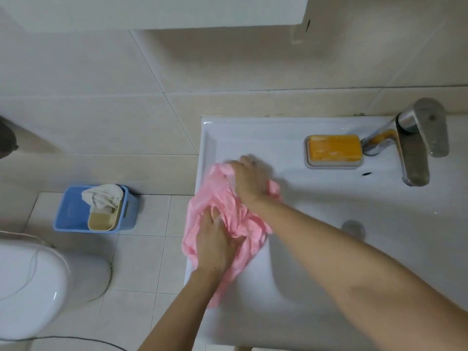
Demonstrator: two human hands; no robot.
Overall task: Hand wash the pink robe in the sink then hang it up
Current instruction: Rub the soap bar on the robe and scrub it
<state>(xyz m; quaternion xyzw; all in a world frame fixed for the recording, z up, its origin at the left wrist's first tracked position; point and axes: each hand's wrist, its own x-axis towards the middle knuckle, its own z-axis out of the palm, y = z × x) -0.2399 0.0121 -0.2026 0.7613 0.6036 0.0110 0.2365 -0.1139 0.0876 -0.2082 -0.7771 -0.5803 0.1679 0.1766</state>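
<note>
While the pink robe (202,211) lies bunched on the left ledge of the sink (329,193), left hand (217,239) presses flat, pinning it; right hand (249,181), blurred, clutches upper folds, likely for scrubbing.

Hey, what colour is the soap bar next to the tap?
Orange-yellow. The soap bar sits in a grey dish, clearest in the head view.

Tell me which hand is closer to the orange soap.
The right hand, gripping the pink robe nearer the orange soap; the left hand presses the robe farther away.
</note>
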